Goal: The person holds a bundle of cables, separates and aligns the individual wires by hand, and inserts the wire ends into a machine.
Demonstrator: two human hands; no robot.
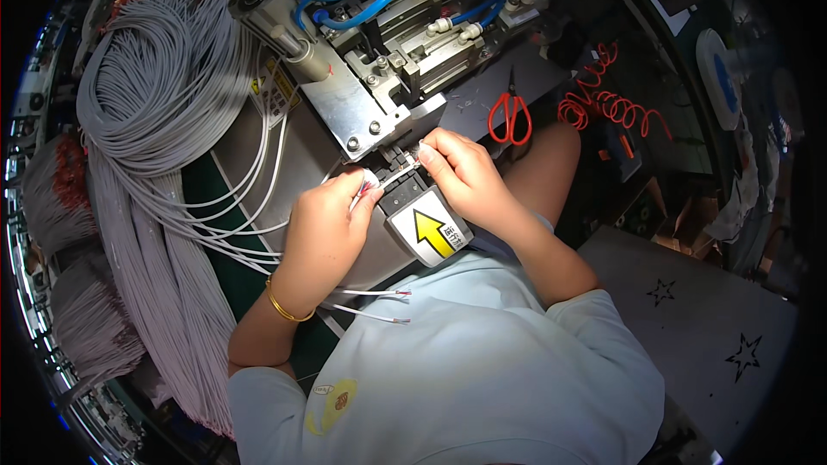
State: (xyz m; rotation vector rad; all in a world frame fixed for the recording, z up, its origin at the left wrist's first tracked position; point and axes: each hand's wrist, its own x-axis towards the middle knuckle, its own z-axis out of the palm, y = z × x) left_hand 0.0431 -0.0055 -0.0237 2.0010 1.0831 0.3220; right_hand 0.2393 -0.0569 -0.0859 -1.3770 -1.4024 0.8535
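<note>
My left hand (332,215) pinches a thin pale cable (399,175) just behind its end, where fine coloured wires show near the fingertips. The cable end lies across a small dark fixture (398,198) at the front of a metal press (345,112). On the far side of that fixture, my right hand (465,176) is closed, thumb against forefinger, at the cable's tip. What sits between those fingertips is too small to make out. Below the fixture is a white cover (431,241) with a yellow arrow. Two loose cable ends (370,293) stick out beneath my left forearm.
A big bundle of grey cables (155,86) hangs down on the left. Blue air tubes (370,9) run over the press. Red-handled scissors (510,118) lie right of it, with a red coiled hose (610,105) beyond. A grey board with star shapes (698,319) is at the right.
</note>
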